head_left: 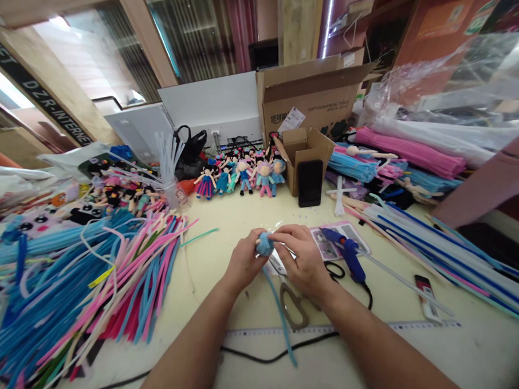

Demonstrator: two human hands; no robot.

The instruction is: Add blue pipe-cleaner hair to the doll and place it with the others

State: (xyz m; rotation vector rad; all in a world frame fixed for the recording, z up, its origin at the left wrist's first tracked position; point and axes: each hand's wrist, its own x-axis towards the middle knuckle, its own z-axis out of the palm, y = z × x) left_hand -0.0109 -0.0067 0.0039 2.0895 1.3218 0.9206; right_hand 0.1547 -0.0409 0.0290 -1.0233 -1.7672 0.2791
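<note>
Windows [190, 32], dark vertical-striped coverings. Curtain [243, 22], reddish. Pillar [299, 25], wood-look. Light strip [328, 22], white, lit, vertical. Worktop [215, 212], pale yellow surface. Wall [270, 11], pinkish.

on the table [203, 298], pipe cleaner bundles [80, 267] lay left, a heap of dolls [126, 191] behind them. a doll row [243, 176] stood at the back, left of a small carton [291, 179]; a smartphone [310, 184] stood before it, a larger box [306, 99] behind. scissors [295, 305] lay centrally, behind the ruler [408, 325], the glue gun [349, 256] to their right
</note>
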